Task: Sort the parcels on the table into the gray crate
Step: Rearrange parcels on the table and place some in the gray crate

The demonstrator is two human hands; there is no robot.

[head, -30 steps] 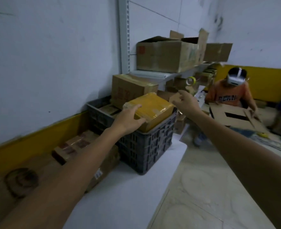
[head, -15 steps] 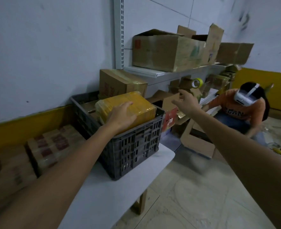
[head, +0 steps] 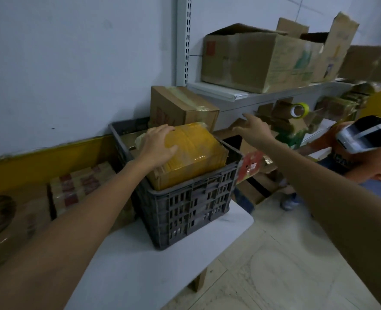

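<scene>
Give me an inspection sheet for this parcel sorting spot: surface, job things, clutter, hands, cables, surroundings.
Surface: white table, carrying the crate at its far end.
Job's things: dark gray slatted plastic crate; yellow tape-wrapped parcel sits in it, its top above the rim.
Clutter: brown taped cardboard box at the crate's far side; inside or behind it, cannot tell.
Grippers: left hand rests flat on the parcel; right hand open, reaching toward the shelf, holding nothing.
Cables: nothing seen.
Surroundings: white wall shelf bearing open cardboard boxes, yellow tape roll beneath; stacked cartons left of the table; another person at right.
</scene>
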